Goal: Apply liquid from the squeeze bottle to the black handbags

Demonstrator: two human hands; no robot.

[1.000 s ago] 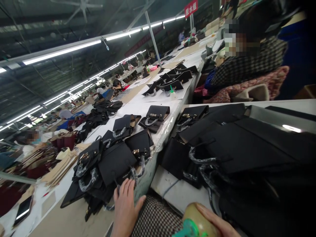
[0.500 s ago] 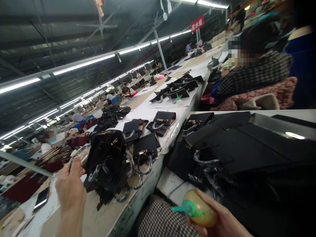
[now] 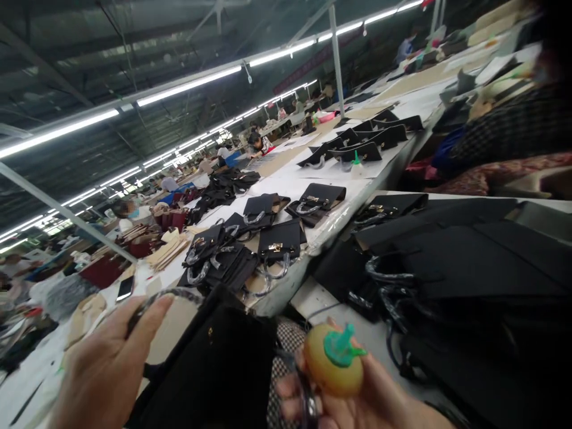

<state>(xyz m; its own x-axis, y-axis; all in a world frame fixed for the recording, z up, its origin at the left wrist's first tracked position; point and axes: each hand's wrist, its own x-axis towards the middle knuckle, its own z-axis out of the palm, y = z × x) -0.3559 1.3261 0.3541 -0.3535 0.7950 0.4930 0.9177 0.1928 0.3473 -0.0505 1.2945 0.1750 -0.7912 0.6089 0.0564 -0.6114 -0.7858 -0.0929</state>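
A black bag (image 3: 210, 363) hangs low in front of me. My left hand (image 3: 111, 351) is closed round one of its plastic-wrapped handles at the left. In my right hand (image 3: 344, 381) is a yellowish glue bottle (image 3: 333, 369) with a green nozzle that points up. The bag's other wrapped handle (image 3: 308, 393) passes by the fingers of my right hand; whether they grip it I cannot tell. Several finished-looking black bags (image 3: 279, 238) with gold clasps lie on the table (image 3: 330, 229) beyond.
Black bags and panels (image 3: 473, 256) are piled on the right. A phone (image 3: 126, 288) lies at the left near beige pieces (image 3: 167, 250). Another green-tipped bottle (image 3: 356, 165) stands farther up the table. A person in a checked sleeve (image 3: 504, 128) sits at the right.
My left hand has drawn a black bag off the pile towards me. My right hand has moved in beside it, and the bottle's nozzle has turned from leftward to upward.
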